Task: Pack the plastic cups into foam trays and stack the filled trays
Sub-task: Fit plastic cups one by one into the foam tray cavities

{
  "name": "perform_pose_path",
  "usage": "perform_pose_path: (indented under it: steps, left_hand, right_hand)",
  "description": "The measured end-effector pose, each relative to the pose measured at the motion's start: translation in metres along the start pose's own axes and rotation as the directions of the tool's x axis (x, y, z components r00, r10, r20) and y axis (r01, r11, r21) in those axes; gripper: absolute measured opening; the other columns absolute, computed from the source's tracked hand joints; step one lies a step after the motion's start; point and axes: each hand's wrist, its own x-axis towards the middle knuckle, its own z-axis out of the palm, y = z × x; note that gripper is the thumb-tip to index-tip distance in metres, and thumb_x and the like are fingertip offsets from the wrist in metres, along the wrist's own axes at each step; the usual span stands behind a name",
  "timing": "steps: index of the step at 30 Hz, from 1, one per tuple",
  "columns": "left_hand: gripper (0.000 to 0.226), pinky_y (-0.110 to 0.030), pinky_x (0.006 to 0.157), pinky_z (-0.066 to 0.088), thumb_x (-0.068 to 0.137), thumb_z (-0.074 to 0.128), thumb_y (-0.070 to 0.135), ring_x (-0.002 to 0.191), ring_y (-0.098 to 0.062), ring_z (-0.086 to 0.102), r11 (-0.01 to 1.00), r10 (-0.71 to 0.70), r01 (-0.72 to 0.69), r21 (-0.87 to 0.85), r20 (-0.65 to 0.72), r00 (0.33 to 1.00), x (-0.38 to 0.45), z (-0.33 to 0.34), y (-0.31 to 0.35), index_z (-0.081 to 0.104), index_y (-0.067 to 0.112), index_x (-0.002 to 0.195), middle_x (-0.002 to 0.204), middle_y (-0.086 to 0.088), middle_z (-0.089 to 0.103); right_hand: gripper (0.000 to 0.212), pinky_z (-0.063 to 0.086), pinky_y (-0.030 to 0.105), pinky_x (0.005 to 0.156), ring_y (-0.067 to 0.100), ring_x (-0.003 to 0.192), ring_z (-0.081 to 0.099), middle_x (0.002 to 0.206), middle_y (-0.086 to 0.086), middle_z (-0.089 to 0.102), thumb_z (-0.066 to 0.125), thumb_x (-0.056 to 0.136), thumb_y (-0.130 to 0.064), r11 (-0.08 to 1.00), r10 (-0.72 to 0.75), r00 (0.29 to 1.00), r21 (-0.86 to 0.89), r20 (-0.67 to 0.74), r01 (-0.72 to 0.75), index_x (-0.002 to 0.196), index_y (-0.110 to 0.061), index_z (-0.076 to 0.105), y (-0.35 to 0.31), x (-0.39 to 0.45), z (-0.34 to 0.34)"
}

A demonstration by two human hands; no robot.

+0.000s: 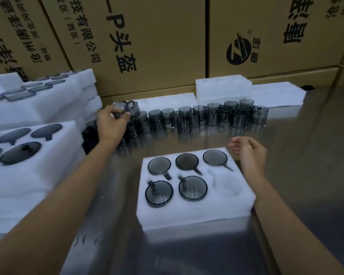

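The left hand [111, 124] pinched a cup [127, 109] by its handle near the bench's far-left edge; the right hand [248, 151] hung loosely curled, holding nothing. Likely next: seating it in the foam tray's [187, 217] sixth pocket (near-right corner, vacant).

- A packing area in a factory or warehouse, by the look of it.
- Tall cardboard cartons [151, 42] printed with Chinese company text and a logo wall in the back.
- White foam trays [34, 108] sit stacked at the left, their pockets filled.
- Rows of identical smoky plastic cups [213, 116] line a shiny metal worktable [306, 155].
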Motion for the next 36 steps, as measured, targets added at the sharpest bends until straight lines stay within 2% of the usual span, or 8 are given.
perform_pose_path:
  steps: [4, 8, 11, 14, 18, 21, 30, 36]
  left_hand:
    - [0.047, -0.022, 0.076, 0.054, 0.08, 0.083, 0.019, 0.081, -0.013, 0.063, 0.97, 0.005, 0.032, -0.243, 0.152, 0.988, -0.057, -0.01, 0.026, 0.05, 0.022, 0.113, 0.098, 0.002, 0.063]
    - [0.062, -0.033, 0.089, 0.055, 0.075, 0.087, 0.027, 0.099, -0.018, 0.066, 0.95, -0.038, 0.116, -0.289, 0.262, 0.964, -0.106, -0.01, 0.05, 0.056, 0.025, 0.129, 0.113, 0.004, 0.061]
    - [0.056, -0.033, 0.093, 0.053, 0.07, 0.09, 0.028, 0.103, -0.018, 0.065, 0.938, -0.021, 0.133, -0.319, 0.333, 0.943, -0.138, -0.007, 0.072, 0.062, 0.031, 0.118, 0.117, -0.003, 0.063]
    - [0.051, -0.021, 0.078, 0.053, 0.067, 0.092, 0.023, 0.09, -0.011, 0.065, 0.903, 0.03, 0.135, -0.408, 0.373, 0.927, -0.167, 0.004, 0.089, 0.058, 0.033, 0.104, 0.105, 0.005, 0.065]
    - [0.056, -0.031, 0.087, 0.052, 0.069, 0.09, 0.031, 0.102, -0.012, 0.061, 0.929, 0.07, 0.078, -0.362, 0.378, 0.923, -0.192, 0.018, 0.096, 0.05, 0.033, 0.107, 0.111, 0.006, 0.062]
    - [0.06, -0.021, 0.08, 0.046, 0.069, 0.087, 0.041, 0.101, -0.007, 0.059, 0.949, 0.145, -0.035, -0.314, 0.333, 0.932, -0.2, 0.019, 0.096, 0.041, 0.036, 0.108, 0.11, 0.012, 0.059]
    - [0.057, -0.02, 0.079, 0.047, 0.074, 0.074, 0.05, 0.107, -0.007, 0.052, 0.92, 0.353, -0.288, -0.265, 0.245, 0.903, -0.218, 0.018, 0.098, 0.036, 0.043, 0.114, 0.11, 0.046, 0.039]
    - [0.077, -0.036, 0.099, 0.05, 0.085, 0.074, 0.013, 0.12, -0.008, 0.053, 0.891, 0.441, -0.349, -0.291, 0.367, 0.819, -0.217, 0.019, 0.092, 0.034, 0.036, 0.146, 0.131, 0.021, 0.042]
  right_hand:
    - [0.022, 0.05, 0.023, 0.067, 0.011, 0.067, 0.063, 0.069, 0.0, 0.07, 0.054, 0.088, -0.005, 0.999, 0.05, 0.996, 0.007, 0.08, -0.051, 0.076, -0.011, 0.072, -0.007, -0.023, -0.015]
    - [0.022, 0.049, 0.024, 0.062, 0.013, 0.062, 0.062, 0.066, 0.001, 0.07, 0.059, 0.089, -0.017, 0.977, 0.158, 0.976, 0.12, 0.148, -0.177, 0.072, -0.009, 0.071, -0.014, -0.046, -0.027]
    - [0.026, 0.049, 0.026, 0.069, 0.015, 0.065, 0.062, 0.071, 0.005, 0.068, 0.055, 0.094, -0.022, 0.929, 0.199, 0.949, 0.261, 0.245, -0.262, 0.08, -0.004, 0.067, -0.023, -0.056, -0.036]
    - [0.026, 0.048, 0.027, 0.072, 0.017, 0.072, 0.061, 0.078, 0.007, 0.066, 0.053, 0.094, -0.023, 0.912, 0.206, 0.937, 0.292, 0.283, -0.289, 0.085, -0.003, 0.066, -0.027, -0.069, -0.044]
    - [0.017, 0.045, 0.017, 0.077, 0.006, 0.085, 0.065, 0.087, -0.004, 0.073, 0.06, 0.092, -0.015, 0.994, -0.101, 0.984, 0.054, 0.145, 0.094, 0.083, -0.012, 0.074, -0.04, -0.084, -0.051]
    - [0.01, 0.044, 0.006, 0.08, -0.004, 0.094, 0.064, 0.096, -0.013, 0.073, 0.067, 0.093, -0.014, 0.945, -0.31, 0.914, -0.025, 0.263, 0.328, 0.099, -0.016, 0.074, -0.048, -0.091, -0.048]
    - [0.017, 0.052, 0.021, 0.089, 0.011, 0.102, 0.069, 0.105, -0.006, 0.074, 0.072, 0.09, -0.013, 0.929, -0.35, 0.854, 0.029, 0.385, 0.368, 0.106, -0.02, 0.071, -0.046, -0.096, -0.034]
    - [0.023, 0.051, 0.013, 0.081, 0.008, 0.103, 0.07, 0.107, -0.006, 0.075, 0.071, 0.09, -0.01, 0.95, -0.31, 0.893, 0.151, 0.325, 0.275, 0.11, -0.021, 0.075, -0.054, -0.092, -0.042]
